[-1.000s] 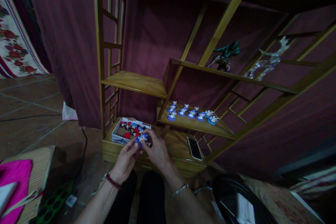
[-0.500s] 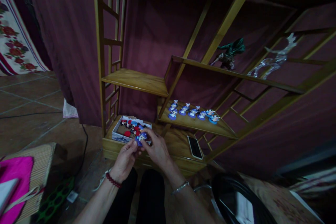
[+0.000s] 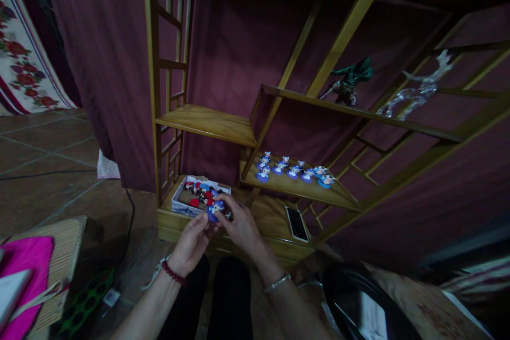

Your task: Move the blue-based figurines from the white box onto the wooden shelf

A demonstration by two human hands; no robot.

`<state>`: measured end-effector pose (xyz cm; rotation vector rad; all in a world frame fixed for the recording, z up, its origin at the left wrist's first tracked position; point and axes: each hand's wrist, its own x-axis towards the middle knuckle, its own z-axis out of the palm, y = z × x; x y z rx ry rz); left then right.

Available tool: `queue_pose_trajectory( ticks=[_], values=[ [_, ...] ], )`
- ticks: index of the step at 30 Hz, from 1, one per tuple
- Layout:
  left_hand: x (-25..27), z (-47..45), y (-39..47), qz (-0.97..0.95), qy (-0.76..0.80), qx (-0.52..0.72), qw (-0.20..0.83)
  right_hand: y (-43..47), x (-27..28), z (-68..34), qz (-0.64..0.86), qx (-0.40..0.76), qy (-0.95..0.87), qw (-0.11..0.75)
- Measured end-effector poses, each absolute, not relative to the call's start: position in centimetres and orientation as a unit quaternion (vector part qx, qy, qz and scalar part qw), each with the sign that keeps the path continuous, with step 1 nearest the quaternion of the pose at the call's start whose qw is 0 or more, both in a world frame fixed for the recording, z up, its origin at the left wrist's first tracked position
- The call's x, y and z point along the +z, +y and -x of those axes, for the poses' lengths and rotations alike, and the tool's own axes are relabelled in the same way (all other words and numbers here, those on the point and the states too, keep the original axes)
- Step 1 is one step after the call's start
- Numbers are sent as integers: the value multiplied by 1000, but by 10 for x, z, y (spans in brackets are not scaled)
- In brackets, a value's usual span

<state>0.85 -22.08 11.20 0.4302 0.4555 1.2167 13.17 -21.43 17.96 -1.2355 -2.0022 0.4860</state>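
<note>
Between my two hands is a small figurine (image 3: pixel 215 209) with a purple round base and a white-and-purple body. My left hand (image 3: pixel 194 239) pinches its base from the left, fingers closed. From the right, my right hand (image 3: pixel 238 221) grips it with thumb and fingers. Just beyond, an open cardboard box (image 3: pixel 184 208) holds several red, black and blue figurines (image 3: pixel 203 193), partly hidden by my hands. Several similar figurines (image 3: pixel 294 170) on purple and blue bases stand upright in rows on the low wooden shelf (image 3: pixel 274 187) to the right.
A phone (image 3: pixel 297 223) lies on the bottom board, right of my hands. Higher up, a dark green statuette (image 3: pixel 350 81) and a clear deer figure (image 3: pixel 420 90) stand on a shelf. A black bag-like object (image 3: pixel 358 297) sits at lower right, a pink cloth (image 3: pixel 34 265) at lower left.
The figurine has turned slightly and tilted in my fingers, staying in about the same place. Both hands still hold it; the shelf and box look the same.
</note>
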Motion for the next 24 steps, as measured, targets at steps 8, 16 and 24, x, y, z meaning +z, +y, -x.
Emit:
queue_pose_trajectory(
  ticks=[8,16,24],
  values=[
    [118,-6,-224,-212,188,552,784,-215,181,-133,488,206,-764,368],
    [118,-4,-225,-223,185,549,784,-217,187,-134,478,217,-765,372],
    [118,-3,-226,-227,191,542,786,-216,187,-136,464,260,-761,372]
  ],
)
